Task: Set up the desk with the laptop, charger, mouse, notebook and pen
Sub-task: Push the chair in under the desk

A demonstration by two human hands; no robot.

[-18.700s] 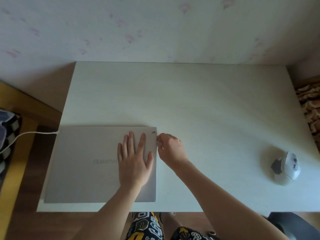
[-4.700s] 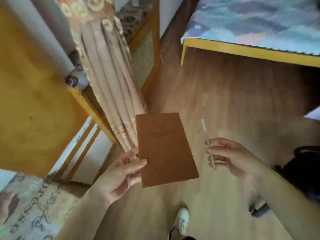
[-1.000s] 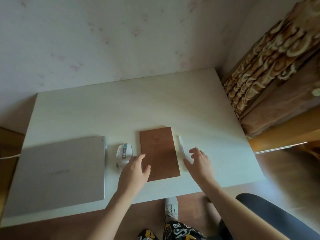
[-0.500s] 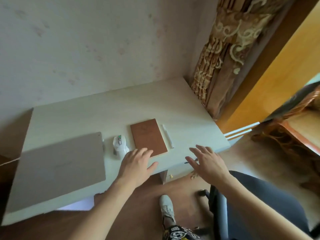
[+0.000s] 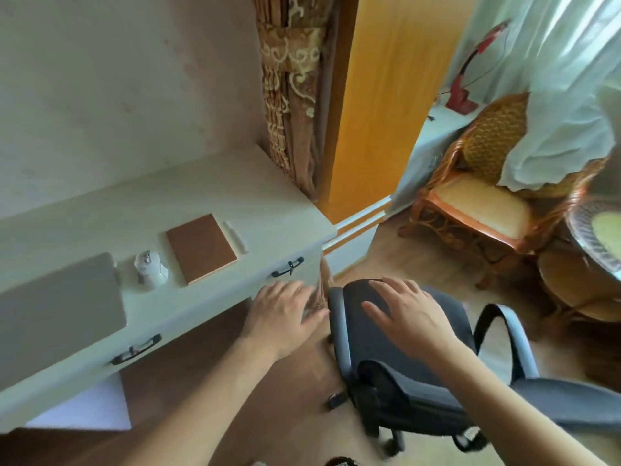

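Both my hands were empty, fingers spread loose: my left hand [image 5: 285, 316] hung in front of the desk's [image 5: 201, 190] near edge, and my right hand [image 5: 408, 314] hovered over the dark padded seat of the office chair [image 5: 403, 358], whether touching it I could not tell.

Up and to the left of my left hand, the desk looked nearly set. The closed laptop [image 5: 57, 307], a flat grey slab with rounded corners, lay furthest left; just beside it sat the small, humped white mouse [image 5: 149, 270]; then the notebook [image 5: 201, 252], a thin rectangle with a matte brown cover; and the slim white pen [image 5: 236, 236] lay along its far side, just apart. The charger was out of view, so I could not judge it. I reckoned little was left beyond opening the laptop.
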